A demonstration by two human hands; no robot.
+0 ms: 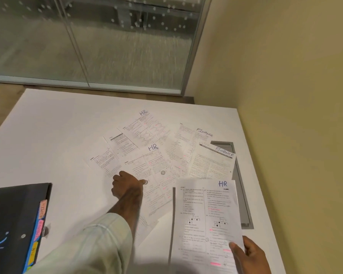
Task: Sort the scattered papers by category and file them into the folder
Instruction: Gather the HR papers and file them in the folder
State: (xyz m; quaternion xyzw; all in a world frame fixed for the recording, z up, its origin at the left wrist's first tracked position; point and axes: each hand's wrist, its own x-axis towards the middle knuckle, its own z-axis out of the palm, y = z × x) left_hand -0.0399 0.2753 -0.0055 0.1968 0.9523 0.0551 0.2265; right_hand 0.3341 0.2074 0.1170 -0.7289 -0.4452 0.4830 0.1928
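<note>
- Right hand (249,254) pinches HR sheet (206,224) at its 5 o'clock corner.
- Left hand (127,184), fingers curled, presses second HR sheet (154,165).
- Risk: dragging it shifts overlapping finance sheets (212,161) at 2 o'clock.

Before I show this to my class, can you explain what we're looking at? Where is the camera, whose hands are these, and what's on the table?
There is no machine here. A person wears a camera on the head, so the one picture looks forward and down at their own hands. The white table holds scattered printed sheets with handwritten labels: an HR sheet in the middle, another HR sheet behind it, and two FINANCE sheets on the right. The left hand reaches out and presses on the middle HR sheet. The right hand holds up a third HR page by its lower corner. At the left lies a dark folder with coloured divider tabs.
</note>
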